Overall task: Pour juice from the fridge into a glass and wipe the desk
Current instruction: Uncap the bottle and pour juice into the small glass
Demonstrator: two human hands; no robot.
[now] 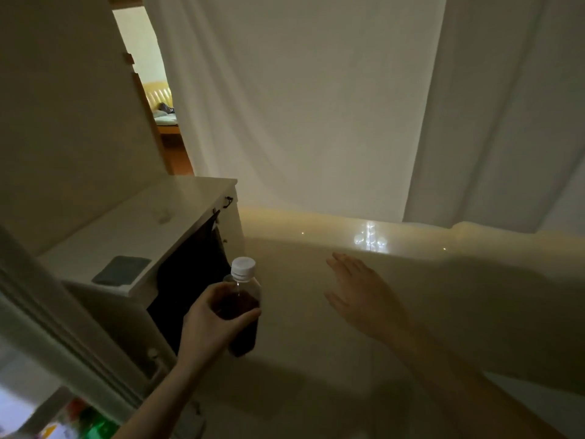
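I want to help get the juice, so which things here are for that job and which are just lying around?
For the job:
- bottle of dark juice, white cap on, held in the left hand
- right hand, open and empty
- grey cloth on the white cabinet, probably for wiping

Just lying about:
- white curtain
- dark fabric hanging off the cabinet

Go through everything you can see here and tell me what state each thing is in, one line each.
Bottle: upright, white cap on, dark juice inside, held.
Left hand: wrapped around the bottle.
Right hand: open, fingers spread, holding nothing.
Grey cloth: lying flat on the white cabinet.
Fridge: open at the lower left.
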